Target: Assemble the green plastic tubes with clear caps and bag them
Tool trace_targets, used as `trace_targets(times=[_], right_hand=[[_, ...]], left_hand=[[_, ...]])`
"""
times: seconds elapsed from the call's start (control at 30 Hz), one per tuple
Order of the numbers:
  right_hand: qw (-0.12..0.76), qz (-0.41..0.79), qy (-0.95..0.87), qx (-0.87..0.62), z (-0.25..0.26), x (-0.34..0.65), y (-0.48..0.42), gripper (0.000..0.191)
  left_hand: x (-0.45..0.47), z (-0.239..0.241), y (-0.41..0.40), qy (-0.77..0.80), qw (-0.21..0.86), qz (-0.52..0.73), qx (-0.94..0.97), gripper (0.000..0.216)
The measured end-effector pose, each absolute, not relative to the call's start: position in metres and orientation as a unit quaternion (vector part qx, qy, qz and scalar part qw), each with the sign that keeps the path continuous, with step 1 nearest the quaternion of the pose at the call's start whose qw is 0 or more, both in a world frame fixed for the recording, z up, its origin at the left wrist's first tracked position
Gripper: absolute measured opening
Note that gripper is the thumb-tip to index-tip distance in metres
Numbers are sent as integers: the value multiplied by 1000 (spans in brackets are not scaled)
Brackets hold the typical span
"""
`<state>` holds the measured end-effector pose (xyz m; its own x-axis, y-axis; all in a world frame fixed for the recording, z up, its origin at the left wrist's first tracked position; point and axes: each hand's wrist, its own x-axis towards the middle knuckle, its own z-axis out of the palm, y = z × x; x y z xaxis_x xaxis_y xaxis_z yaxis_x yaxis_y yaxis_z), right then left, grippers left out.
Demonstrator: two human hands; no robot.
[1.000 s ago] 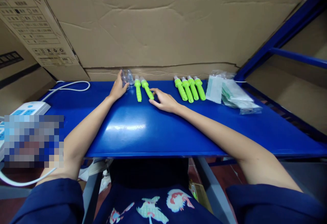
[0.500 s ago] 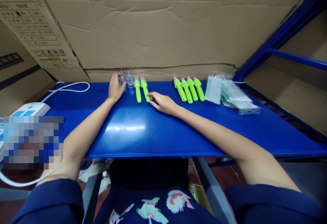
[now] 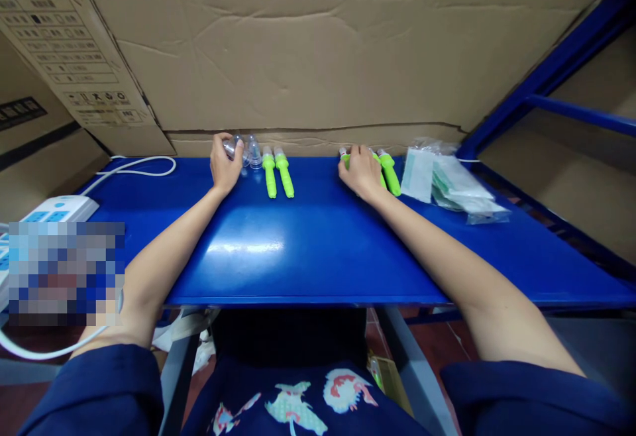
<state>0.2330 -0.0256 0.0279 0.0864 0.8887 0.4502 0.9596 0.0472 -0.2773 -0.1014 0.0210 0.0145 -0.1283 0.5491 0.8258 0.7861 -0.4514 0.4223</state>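
Note:
My left hand (image 3: 226, 165) is closed, thumb and fingers around a clear plastic domed cap (image 3: 229, 148), at the back of the blue table. Another clear domed cap (image 3: 254, 152) stands just right of it. Beside that lie two bright green handle-shaped pieces with clear tips, a left one (image 3: 269, 177) and a right one (image 3: 285, 176). My right hand (image 3: 362, 172) rests over the right-hand group of similar green pieces, fingers curled down on them and hiding most. One green piece (image 3: 390, 174) shows plainly at the group's right edge.
Clear plastic bags with white-and-green sheets (image 3: 457, 184) lie at the right. A white power strip (image 3: 64, 211) with a looped white cable (image 3: 149, 174) is on the left. Cardboard (image 3: 298, 58) walls the back, and a blue metal frame (image 3: 571, 65) rises at the right.
My right hand has left the left pair of green pieces and moved right onto the other group. My left hand has closed on a clear cap, which is now tilted.

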Motion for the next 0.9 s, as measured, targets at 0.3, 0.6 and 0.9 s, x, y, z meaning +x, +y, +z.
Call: trace_targets(times=[0.3,0.6,0.9], right_hand=[[252,-50,-657,-709,20,237,-15,35],[313,-57,-683,-658,20,239,-15,36],[284,83,-773,-561,6,226,-13,61]], left_hand=[[-102,14,25,-496,16,-620,-608,43],[-102,15,25,-480,-13,-632,-608,35],[-101,14,24,-462,-6,-628,-626,46]])
